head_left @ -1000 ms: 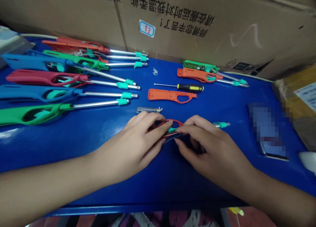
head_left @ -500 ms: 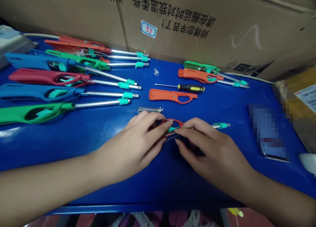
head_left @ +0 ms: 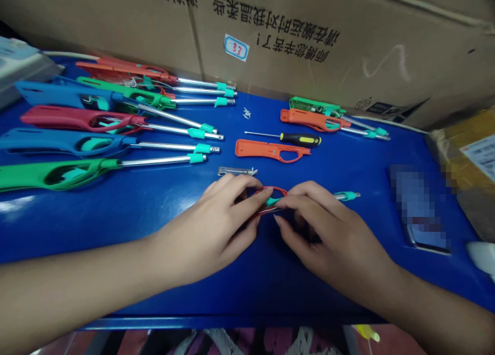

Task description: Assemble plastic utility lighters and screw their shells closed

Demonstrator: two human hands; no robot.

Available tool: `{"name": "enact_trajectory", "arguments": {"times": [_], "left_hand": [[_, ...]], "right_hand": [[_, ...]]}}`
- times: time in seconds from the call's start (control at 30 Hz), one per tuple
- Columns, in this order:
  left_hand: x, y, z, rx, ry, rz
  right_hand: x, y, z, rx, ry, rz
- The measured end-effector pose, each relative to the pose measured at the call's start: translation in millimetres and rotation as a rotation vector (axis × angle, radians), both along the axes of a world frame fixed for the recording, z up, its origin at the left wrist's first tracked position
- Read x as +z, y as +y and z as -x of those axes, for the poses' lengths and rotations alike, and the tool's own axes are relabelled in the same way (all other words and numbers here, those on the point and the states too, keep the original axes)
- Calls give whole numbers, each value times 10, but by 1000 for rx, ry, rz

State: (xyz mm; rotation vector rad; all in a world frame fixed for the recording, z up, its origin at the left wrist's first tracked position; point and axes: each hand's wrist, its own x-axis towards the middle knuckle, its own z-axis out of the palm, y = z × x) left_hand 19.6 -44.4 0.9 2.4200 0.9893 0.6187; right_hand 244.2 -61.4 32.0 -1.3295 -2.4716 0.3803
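Note:
An orange-red stick lighter (head_left: pixel 275 194) with a teal trigger lies low over the blue table, its metal tube with a teal tip (head_left: pixel 348 196) pointing right. My left hand (head_left: pixel 228 213) is closed around its handle end and covers most of it. My right hand (head_left: pixel 328 226) has its bent fingers at the trigger and the front of the handle, the thumb slightly apart below. Just beyond the hands lie a clear small gas tank (head_left: pixel 236 171), a loose orange handle half (head_left: pixel 255 148) and a black-and-yellow screwdriver (head_left: pixel 301 138).
Several stick lighters in green, blue and red, such as a green one (head_left: pixel 85 170), lie at left. Two more, one orange (head_left: pixel 309 119), lie at back right beside tiny metal pieces (head_left: pixel 246 113). A cardboard box (head_left: pixel 270 15) walls the back. A phone (head_left: pixel 419 210) lies at right.
The view has shifted slightly. My right fingertips have moved a little to the right along the lighter's trigger area. My left hand keeps its hold.

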Motion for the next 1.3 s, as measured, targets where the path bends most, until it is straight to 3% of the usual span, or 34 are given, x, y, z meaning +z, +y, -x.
{"name": "enact_trajectory", "arguments": {"times": [0.1, 0.23, 0.5, 0.9, 1.3], "left_hand": [[5, 4, -3, 4, 3, 19], [4, 5, -8, 1, 5, 5], [-23, 3, 3, -5, 3, -8], [-16, 6, -5, -16, 7, -17], [-19, 24, 3, -41, 58, -54]], "right_hand": [[43, 19, -40, -60, -68, -54], [48, 73, -65, -76, -175, -20], [32, 132, -86, -70, -60, 123], [65, 109, -93, -46, -29, 128], [34, 182, -144, 168, -269, -89]]}}
